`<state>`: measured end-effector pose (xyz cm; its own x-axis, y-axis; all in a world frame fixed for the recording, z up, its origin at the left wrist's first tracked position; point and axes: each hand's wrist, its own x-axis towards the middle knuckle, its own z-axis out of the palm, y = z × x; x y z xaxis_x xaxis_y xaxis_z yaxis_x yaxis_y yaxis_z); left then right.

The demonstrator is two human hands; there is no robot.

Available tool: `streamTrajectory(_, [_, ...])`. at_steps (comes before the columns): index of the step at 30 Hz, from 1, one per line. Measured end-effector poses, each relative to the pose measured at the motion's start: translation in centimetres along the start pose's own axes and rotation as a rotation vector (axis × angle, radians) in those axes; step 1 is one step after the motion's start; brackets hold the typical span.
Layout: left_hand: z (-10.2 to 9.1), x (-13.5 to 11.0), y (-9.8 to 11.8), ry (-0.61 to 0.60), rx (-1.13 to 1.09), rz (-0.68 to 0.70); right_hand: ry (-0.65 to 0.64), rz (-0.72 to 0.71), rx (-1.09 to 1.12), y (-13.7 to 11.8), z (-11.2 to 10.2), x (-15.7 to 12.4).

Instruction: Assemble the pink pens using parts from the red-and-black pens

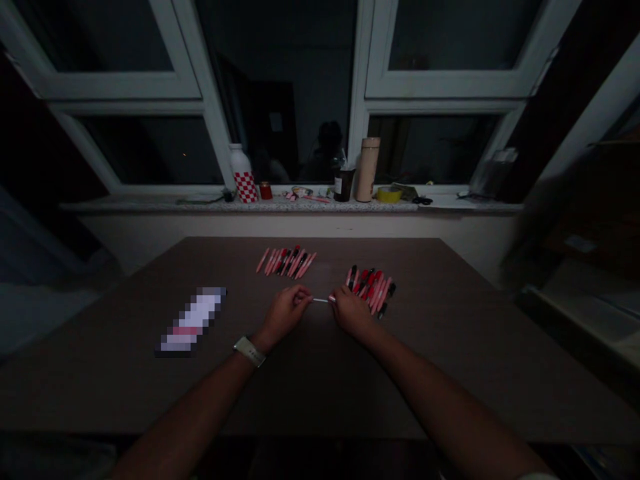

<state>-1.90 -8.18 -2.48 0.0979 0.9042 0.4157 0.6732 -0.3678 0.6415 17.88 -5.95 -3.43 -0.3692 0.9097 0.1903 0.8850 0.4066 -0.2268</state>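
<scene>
- The left hand [283, 313] — pale band [249, 351] on its wrist — has its fingers pinched on one end of a thin whitish stick [321, 300].
- The right hand [354, 312] grips the other end in its fingers, above the desk [325, 380].
- Pink, red and black pens [376, 293] lie just beside the right hand; another row of pens [291, 263] lies farther back, leftward.

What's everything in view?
Plain table: one, brown, foreground
Stone sill: one, grey, behind table
Window: one, white-framed, above sill
Checked bottle: one, red-white, sill left
Small jar: one, red, beside bottle
Labelled cup: one, dark, sill centre
Tall flask: one, beige, beside cup
Tape roll: one, yellow, sill right
Oddments: several, mixed, sill
Pen-like sticks: two clusters, pink, red, black, table
Thin rod: one, white, table centre
Blurred rectangle: one, pale, table left
Wristwatch: one, pale, left wrist
Left hand, right hand: two, bare, at rod
</scene>
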Motion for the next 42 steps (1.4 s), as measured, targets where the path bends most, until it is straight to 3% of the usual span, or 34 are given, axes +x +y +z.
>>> streamTrajectory(8, [0.7,0.5,-1.2,0.055,-0.361,-0.145,-0.066,0.066,0.02,0.0,-0.2,0.2])
streamTrajectory(17, [0.8,1.0,-1.4,0.125,-0.707,-0.265,0.07,0.08,0.198,0.4,0.5,0.1])
streamTrajectory(21, [0.4,1.0,-0.7,0.156,-0.771,-0.323,0.184,-0.026,0.364,0.7,1.1,0.1])
streamTrajectory(27, [-0.2,0.9,0.0,0.186,-0.813,-0.346,0.347,-0.188,0.543,1.0,1.4,0.2])
streamTrajectory(36, [0.0,1.2,-1.2,0.232,-0.674,-0.291,0.465,-0.12,0.685,1.1,1.4,0.4])
streamTrajectory(42, [0.0,1.2,-1.0,0.281,-0.607,-0.298,0.466,-0.127,0.719,1.1,1.3,0.4])
